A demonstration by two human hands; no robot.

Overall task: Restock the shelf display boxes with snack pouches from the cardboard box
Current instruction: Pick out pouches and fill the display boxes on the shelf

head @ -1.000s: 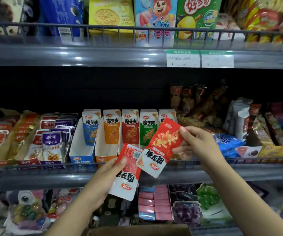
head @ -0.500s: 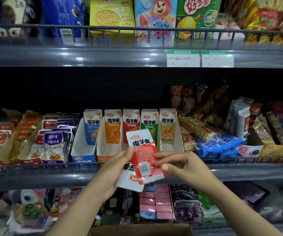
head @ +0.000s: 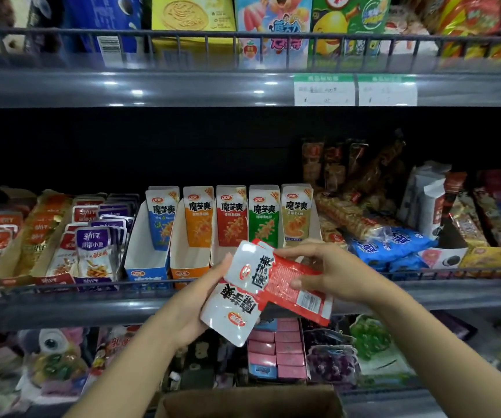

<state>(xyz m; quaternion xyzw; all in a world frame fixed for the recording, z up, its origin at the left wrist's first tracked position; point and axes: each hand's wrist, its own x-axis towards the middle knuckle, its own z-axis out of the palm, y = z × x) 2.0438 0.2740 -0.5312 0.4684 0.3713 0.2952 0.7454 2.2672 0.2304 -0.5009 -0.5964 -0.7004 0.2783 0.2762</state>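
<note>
Red pouches (head: 285, 285), seemingly crossed diagonals

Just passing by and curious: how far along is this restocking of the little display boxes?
Little looks done: the blue display box and the orange display box show bare white insides. In hand: the left hand and the right hand hold two red snack pouches in front of the shelf. Left: placing these and filling the row from the cardboard box below.

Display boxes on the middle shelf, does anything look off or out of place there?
Yes. The blue display box and orange display box look empty behind their fronts. On the right, blue packets lie toppled in a loose heap. Nothing looks spilled or torn.
</note>
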